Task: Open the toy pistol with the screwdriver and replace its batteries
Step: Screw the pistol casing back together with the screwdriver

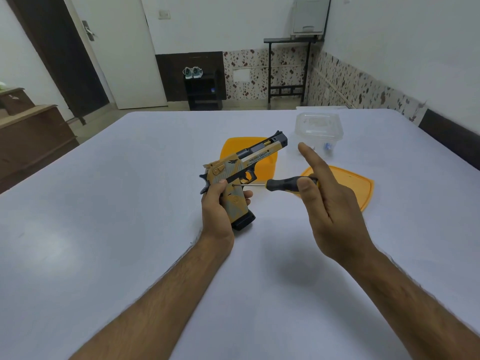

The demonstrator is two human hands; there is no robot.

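Bare hands (pixel 330 203), camouflaged pistol (pixel 241 172), slim-shafted screwdriver (pixel 283 183).

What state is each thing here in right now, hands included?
Toy pistol: held upright, still closed.
Left hand: gripping the pistol's handle.
Screwdriver: level, tip on the grip.
Right hand: pinching the screwdriver handle, forefinger raised.
Clear container: on the table, open.
Orange lid: lying flat.
Orange tray: behind the pistol.

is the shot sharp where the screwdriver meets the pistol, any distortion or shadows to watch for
Head view: the toy pistol and screwdriver tip are sharp and evenly lit; soft shadows fall on the table under the left hand and right hand; the wide lens bends the table edges and stretches the forearms.
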